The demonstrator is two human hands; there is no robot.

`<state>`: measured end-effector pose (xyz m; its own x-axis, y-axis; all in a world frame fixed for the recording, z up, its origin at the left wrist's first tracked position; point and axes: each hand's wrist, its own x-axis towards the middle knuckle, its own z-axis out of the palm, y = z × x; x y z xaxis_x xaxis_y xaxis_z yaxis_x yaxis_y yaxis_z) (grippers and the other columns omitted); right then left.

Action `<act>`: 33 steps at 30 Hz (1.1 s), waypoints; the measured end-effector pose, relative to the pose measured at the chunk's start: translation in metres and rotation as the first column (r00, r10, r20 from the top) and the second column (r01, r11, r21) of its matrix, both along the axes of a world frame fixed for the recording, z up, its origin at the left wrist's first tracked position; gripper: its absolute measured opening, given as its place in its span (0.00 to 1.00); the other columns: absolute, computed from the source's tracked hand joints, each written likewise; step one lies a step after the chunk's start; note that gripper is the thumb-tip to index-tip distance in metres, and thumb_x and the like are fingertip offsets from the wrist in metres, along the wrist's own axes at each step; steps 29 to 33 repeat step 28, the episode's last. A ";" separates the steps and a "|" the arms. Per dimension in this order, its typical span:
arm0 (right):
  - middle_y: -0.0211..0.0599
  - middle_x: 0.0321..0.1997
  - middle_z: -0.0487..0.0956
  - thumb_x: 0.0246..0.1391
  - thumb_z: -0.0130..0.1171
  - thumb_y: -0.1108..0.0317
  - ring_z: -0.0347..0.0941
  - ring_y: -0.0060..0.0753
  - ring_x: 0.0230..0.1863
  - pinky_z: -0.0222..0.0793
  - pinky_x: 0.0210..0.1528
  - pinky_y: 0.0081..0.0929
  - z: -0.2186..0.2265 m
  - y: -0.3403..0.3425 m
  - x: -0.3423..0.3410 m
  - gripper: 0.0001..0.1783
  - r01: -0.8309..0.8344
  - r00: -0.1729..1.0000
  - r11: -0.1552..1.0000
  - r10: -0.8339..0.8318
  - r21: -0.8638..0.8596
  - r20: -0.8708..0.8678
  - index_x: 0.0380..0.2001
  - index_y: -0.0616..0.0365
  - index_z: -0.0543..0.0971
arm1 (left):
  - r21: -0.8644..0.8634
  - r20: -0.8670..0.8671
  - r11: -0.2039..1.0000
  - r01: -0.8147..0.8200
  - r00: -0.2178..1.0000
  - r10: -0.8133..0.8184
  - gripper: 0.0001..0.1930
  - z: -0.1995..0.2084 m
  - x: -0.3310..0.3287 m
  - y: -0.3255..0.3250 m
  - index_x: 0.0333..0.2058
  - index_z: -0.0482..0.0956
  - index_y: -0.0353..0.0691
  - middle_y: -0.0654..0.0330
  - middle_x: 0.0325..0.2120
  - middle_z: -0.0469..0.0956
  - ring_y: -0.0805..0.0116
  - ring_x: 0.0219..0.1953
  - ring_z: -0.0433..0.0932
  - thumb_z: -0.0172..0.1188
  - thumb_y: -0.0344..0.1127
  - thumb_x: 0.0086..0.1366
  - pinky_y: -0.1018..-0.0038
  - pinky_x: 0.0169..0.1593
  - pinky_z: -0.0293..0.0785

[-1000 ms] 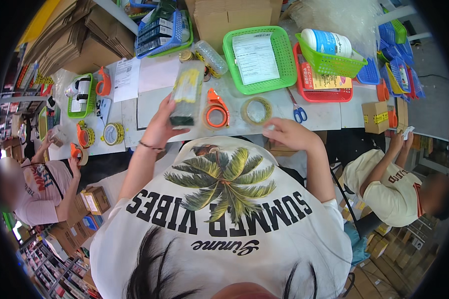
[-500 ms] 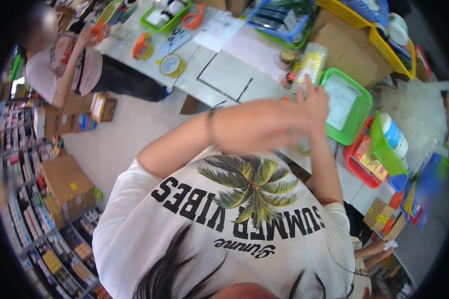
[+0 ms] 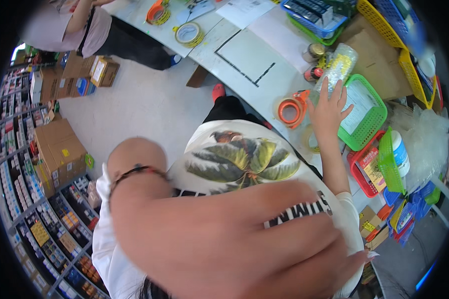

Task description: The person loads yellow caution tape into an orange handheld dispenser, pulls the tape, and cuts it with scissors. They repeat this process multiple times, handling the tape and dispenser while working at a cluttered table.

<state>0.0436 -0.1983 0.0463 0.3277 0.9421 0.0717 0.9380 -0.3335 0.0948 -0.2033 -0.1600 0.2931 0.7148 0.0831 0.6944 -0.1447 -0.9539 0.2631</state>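
Large and close in the view, my left hand (image 3: 284,239) reaches across in front of my white shirt. Its thumb stands apart from the fingers, and nothing shows in its grasp; the fingertips are blurred. Over the table, my right hand (image 3: 328,115) has its fingers spread. Its fingertips lie at the near end of a bubble-wrapped package (image 3: 340,64) with yellow inside; I cannot tell whether they touch it. An orange tape dispenser (image 3: 295,110) sits just left of that hand. Right of it is a green basket (image 3: 375,124) with a paper sheet inside.
Small jars (image 3: 316,51) stand left of the package. A yellow tape roll (image 3: 188,34) lies farther left on the table (image 3: 209,62). Red (image 3: 356,169) and green (image 3: 388,159) baskets with a white bottle (image 3: 400,152) are at the right. Another person (image 3: 97,32) stands far left.
My left hand has swung from beside my right hand toward me, close to the camera, uncovering the orange tape dispenser. My right hand's fingers have spread. The whole view has shifted.
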 end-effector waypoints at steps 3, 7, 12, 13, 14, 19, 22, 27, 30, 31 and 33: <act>0.50 0.71 0.54 0.47 0.67 0.52 0.49 0.56 0.71 0.45 0.65 0.71 0.006 -0.006 -0.028 0.42 -0.164 0.983 0.986 0.167 0.038 -0.079 0.66 0.43 0.63 | -0.121 -0.276 0.993 0.010 0.960 -0.043 0.09 -0.014 0.002 0.020 0.34 0.81 0.44 0.60 0.32 0.79 0.61 0.34 0.78 0.62 0.40 0.57 0.66 0.40 0.76; 0.49 0.70 0.57 0.46 0.67 0.54 0.51 0.53 0.71 0.46 0.66 0.67 -0.009 0.006 -0.045 0.40 -0.370 0.917 0.929 0.366 0.005 -0.158 0.63 0.45 0.67 | -0.363 -0.642 0.860 -0.359 0.765 0.048 0.17 -0.070 -0.018 0.102 0.42 0.77 0.41 0.54 0.35 0.79 0.53 0.38 0.79 0.64 0.42 0.56 0.63 0.38 0.75; 0.50 0.65 0.65 0.48 0.65 0.59 0.60 0.52 0.66 0.57 0.64 0.51 0.002 0.015 -0.058 0.34 -0.324 0.866 0.912 0.179 -0.251 -0.467 0.61 0.50 0.70 | 0.118 -0.960 0.477 -0.871 0.023 0.279 0.22 -0.240 -0.146 0.206 0.42 0.77 0.38 0.52 0.37 0.80 0.50 0.43 0.79 0.67 0.47 0.53 0.59 0.44 0.74; 0.50 0.63 0.68 0.49 0.65 0.59 0.62 0.52 0.64 0.60 0.62 0.49 -0.002 0.018 -0.057 0.34 -0.287 0.853 0.899 0.083 -0.331 -0.516 0.60 0.52 0.70 | 0.075 -0.960 0.449 -0.890 0.058 0.274 0.20 -0.265 -0.179 0.232 0.42 0.78 0.40 0.53 0.37 0.80 0.51 0.44 0.79 0.67 0.45 0.54 0.59 0.45 0.75; 0.51 0.60 0.71 0.50 0.64 0.59 0.65 0.52 0.62 0.63 0.61 0.46 -0.005 0.022 -0.060 0.33 -0.263 0.835 0.872 -0.010 -0.414 -0.551 0.60 0.53 0.70 | 0.026 -0.959 0.411 -0.911 0.094 0.269 0.19 -0.285 -0.204 0.252 0.42 0.78 0.41 0.53 0.38 0.80 0.51 0.44 0.79 0.66 0.43 0.54 0.59 0.45 0.75; 0.51 0.46 0.80 0.54 0.59 0.54 0.76 0.51 0.50 0.68 0.56 0.45 0.009 0.083 -0.090 0.34 -0.341 0.869 0.722 -0.002 -0.601 -0.496 0.63 0.52 0.67 | 0.036 -0.884 0.359 -0.933 0.138 0.446 0.19 -0.301 -0.219 0.321 0.45 0.76 0.42 0.51 0.37 0.81 0.56 0.40 0.81 0.65 0.44 0.57 0.63 0.41 0.77; 0.53 0.47 0.79 0.56 0.59 0.60 0.76 0.51 0.49 0.70 0.54 0.43 0.056 0.157 -0.140 0.35 -0.468 0.752 0.733 0.037 -0.493 -0.659 0.66 0.51 0.63 | -0.259 -0.963 0.036 -0.965 0.261 0.062 0.35 -0.307 -0.213 0.351 0.42 0.76 0.30 0.50 0.32 0.82 0.63 0.28 0.83 0.59 0.64 0.58 0.70 0.33 0.77; 0.45 0.55 0.77 0.60 0.57 0.69 0.76 0.43 0.51 0.67 0.60 0.40 0.120 0.238 -0.214 0.40 -0.665 -0.402 0.639 0.130 0.386 -0.907 0.72 0.45 0.51 | -0.502 -0.801 -0.042 -0.864 0.484 -0.352 0.42 -0.345 -0.194 0.345 0.34 0.78 0.32 0.54 0.25 0.83 0.68 0.24 0.83 0.49 0.76 0.58 0.74 0.26 0.76; 0.43 0.56 0.76 0.62 0.56 0.67 0.75 0.42 0.54 0.66 0.61 0.40 0.115 0.254 -0.221 0.39 -0.695 -0.451 0.583 0.103 0.421 -0.887 0.72 0.44 0.51 | -0.524 -0.798 -0.021 -0.852 0.499 -0.337 0.42 -0.337 -0.184 0.364 0.34 0.78 0.32 0.54 0.25 0.83 0.68 0.24 0.83 0.49 0.76 0.58 0.74 0.26 0.76; 0.43 0.56 0.76 0.62 0.56 0.67 0.75 0.42 0.54 0.66 0.61 0.40 0.115 0.254 -0.221 0.39 -0.695 -0.451 0.583 0.103 0.421 -0.887 0.72 0.44 0.51 | -0.524 -0.798 -0.021 -0.852 0.499 -0.337 0.42 -0.337 -0.184 0.364 0.34 0.78 0.32 0.54 0.25 0.83 0.68 0.24 0.83 0.49 0.76 0.58 0.74 0.26 0.76; 0.43 0.56 0.76 0.62 0.56 0.67 0.75 0.42 0.54 0.66 0.61 0.40 0.115 0.254 -0.221 0.39 -0.695 -0.451 0.583 0.103 0.421 -0.887 0.72 0.44 0.51 | -0.524 -0.798 -0.021 -0.852 0.499 -0.337 0.42 -0.337 -0.184 0.364 0.34 0.78 0.32 0.54 0.25 0.83 0.68 0.24 0.83 0.49 0.76 0.58 0.74 0.26 0.76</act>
